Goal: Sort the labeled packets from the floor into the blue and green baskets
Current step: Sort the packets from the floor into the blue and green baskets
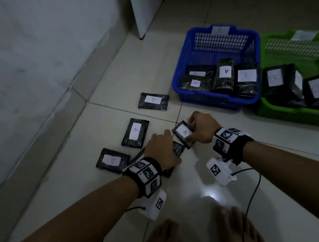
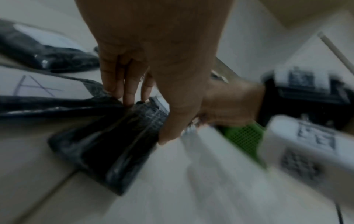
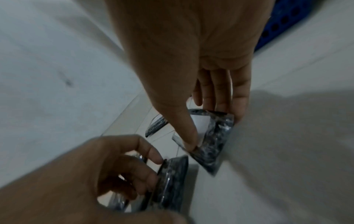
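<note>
My right hand (image 1: 193, 129) pinches a black packet with a white "A" label (image 1: 183, 132), thumb on one long edge and fingers on the other, tilted just above the floor. In the right wrist view the right hand (image 3: 206, 127) holds the "A" packet (image 3: 218, 136) the same way. Close beside it, my left hand (image 1: 172, 148) grips a second black packet (image 1: 178, 149), label hidden. The left wrist view shows the left hand (image 2: 148, 121) pinching that dark packet (image 2: 107, 145). The blue basket (image 1: 207, 100) and the green basket (image 1: 293, 115) stand at the right, each holding several packets.
Three labelled packets lie on the tiles to the left (image 1: 153, 101) (image 1: 135, 132) (image 1: 112, 160), and another is partly hidden under my left wrist. A wall runs along the left, a white cabinet (image 1: 145, 14) stands behind, and bare feet (image 1: 234, 228) and cables are near me.
</note>
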